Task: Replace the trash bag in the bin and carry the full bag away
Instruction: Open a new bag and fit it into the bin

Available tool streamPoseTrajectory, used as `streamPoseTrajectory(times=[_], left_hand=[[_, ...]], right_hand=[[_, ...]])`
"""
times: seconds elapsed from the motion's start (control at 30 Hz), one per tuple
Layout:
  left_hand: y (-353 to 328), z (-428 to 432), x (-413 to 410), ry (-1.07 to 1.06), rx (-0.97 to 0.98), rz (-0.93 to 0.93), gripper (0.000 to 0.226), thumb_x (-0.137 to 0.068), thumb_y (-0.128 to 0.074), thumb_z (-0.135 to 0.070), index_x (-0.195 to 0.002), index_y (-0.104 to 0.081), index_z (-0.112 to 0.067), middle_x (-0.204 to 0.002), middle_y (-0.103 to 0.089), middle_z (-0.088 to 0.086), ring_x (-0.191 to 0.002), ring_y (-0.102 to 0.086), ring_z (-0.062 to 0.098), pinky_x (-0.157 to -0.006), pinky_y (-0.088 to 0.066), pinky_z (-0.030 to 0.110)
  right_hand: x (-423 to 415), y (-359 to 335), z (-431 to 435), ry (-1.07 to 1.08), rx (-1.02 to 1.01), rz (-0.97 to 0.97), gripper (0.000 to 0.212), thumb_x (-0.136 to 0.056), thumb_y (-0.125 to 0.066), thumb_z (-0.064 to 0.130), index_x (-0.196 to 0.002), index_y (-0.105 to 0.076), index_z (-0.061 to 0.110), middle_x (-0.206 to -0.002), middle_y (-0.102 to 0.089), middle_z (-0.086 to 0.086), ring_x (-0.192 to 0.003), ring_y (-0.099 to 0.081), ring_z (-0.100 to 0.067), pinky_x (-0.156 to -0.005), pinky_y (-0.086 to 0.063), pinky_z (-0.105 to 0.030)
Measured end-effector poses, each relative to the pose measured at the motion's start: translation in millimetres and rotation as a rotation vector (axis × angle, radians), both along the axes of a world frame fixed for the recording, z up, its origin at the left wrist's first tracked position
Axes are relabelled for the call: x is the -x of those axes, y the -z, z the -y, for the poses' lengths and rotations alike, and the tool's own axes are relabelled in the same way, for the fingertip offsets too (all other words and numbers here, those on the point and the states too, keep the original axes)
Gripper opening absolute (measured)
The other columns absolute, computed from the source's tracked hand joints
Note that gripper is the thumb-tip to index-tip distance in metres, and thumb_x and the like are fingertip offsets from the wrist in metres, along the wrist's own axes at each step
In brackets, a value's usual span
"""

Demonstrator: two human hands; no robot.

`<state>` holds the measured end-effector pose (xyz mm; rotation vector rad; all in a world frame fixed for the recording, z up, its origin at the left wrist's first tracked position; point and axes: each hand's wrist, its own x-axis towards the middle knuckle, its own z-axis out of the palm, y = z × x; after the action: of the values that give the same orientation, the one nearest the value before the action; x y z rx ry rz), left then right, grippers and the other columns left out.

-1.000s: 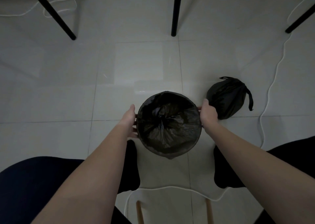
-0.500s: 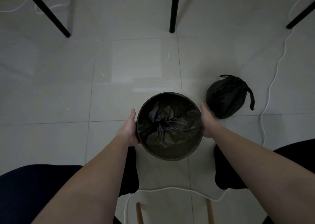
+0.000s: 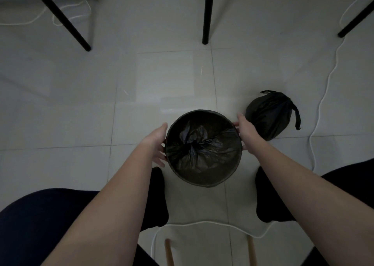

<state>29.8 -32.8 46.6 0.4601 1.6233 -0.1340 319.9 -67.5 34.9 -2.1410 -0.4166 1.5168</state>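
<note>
A round dark bin (image 3: 204,181) stands on the tiled floor between my feet. A fresh black bag (image 3: 194,150) lines it, folded over the rim and crumpled at the bottom. My left hand (image 3: 156,142) lies against the bin's left side with its fingers spread and straight. On the opposite side my right hand (image 3: 245,130) touches the rim, fingers extended. The full black bag (image 3: 269,116), tied at the top, sits on the floor just right of the bin, behind my right hand.
Black table legs (image 3: 206,12) stand ahead, with others far left and far right. A white cable (image 3: 315,124) runs down the right side and curves behind my feet. Two wooden chair legs (image 3: 169,251) show at the bottom edge. My feet in black socks flank the bin.
Both hands clasped the bin's sides half a second ago; now their fingers have loosened and straightened. The bin has stayed in place between my feet.
</note>
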Motion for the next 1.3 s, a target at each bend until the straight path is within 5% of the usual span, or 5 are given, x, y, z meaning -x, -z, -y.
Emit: streamPoseTrajectory(times=[0.2, 0.5, 0.77, 1.03, 1.3], left_hand=[[4.2, 5.4, -2.0, -0.185, -0.091, 0.131, 0.082, -0.092, -0.029, -0.085, -0.130, -0.051, -0.015, -0.128, -0.060, 0.018, -0.109, -0.063, 0.043, -0.073, -0.056, 0.052], [18.3, 0.0, 21.1, -0.183, -0.136, 0.074, 0.082, -0.098, -0.021, -0.077, -0.152, -0.051, -0.023, -0.162, -0.042, 0.011, -0.145, -0.038, 0.049, -0.115, -0.026, 0.072], [24.5, 2.7, 3.9, -0.289, -0.131, 0.375, 0.096, -0.086, -0.034, -0.090, -0.155, -0.044, -0.023, -0.149, -0.055, 0.013, -0.123, -0.062, 0.047, -0.102, -0.049, 0.065], [24.8, 3.6, 3.2, -0.296, -0.315, 0.004, 0.066, -0.101, -0.027, -0.072, -0.130, -0.060, -0.022, -0.133, -0.060, 0.004, -0.124, -0.054, 0.034, -0.103, -0.043, 0.054], [32.5, 6.0, 10.9, -0.424, -0.125, 0.350, 0.097, -0.086, -0.026, -0.092, -0.133, -0.066, -0.017, -0.131, -0.071, 0.010, -0.124, -0.064, 0.036, -0.104, -0.049, 0.058]], right_hand=[[-6.4, 7.4, 14.0, -0.069, 0.141, -0.204, 0.078, -0.094, -0.021, 0.082, -0.110, -0.070, 0.023, -0.113, -0.072, -0.004, -0.102, -0.064, -0.026, -0.090, -0.053, -0.046], [-46.1, -2.2, 4.2, -0.036, 0.148, -0.181, 0.071, -0.097, -0.026, 0.076, -0.135, -0.057, 0.026, -0.133, -0.056, -0.005, -0.128, -0.050, -0.035, -0.108, -0.034, -0.071], [-38.0, 0.5, 5.0, -0.012, 0.154, -0.375, 0.085, -0.091, -0.026, 0.085, -0.151, -0.045, 0.027, -0.149, -0.046, 0.001, -0.120, -0.051, -0.033, -0.076, -0.055, -0.060], [-38.1, 9.4, 2.3, -0.001, 0.128, -0.133, 0.076, -0.098, -0.026, 0.075, -0.140, -0.060, 0.022, -0.148, -0.054, -0.006, -0.133, -0.049, -0.034, -0.107, -0.040, -0.065], [-19.9, 22.3, -1.3, -0.038, 0.145, -0.464, 0.087, -0.091, -0.017, 0.084, -0.132, -0.065, 0.025, -0.138, -0.060, -0.004, -0.124, -0.056, -0.033, -0.094, -0.053, -0.058]])
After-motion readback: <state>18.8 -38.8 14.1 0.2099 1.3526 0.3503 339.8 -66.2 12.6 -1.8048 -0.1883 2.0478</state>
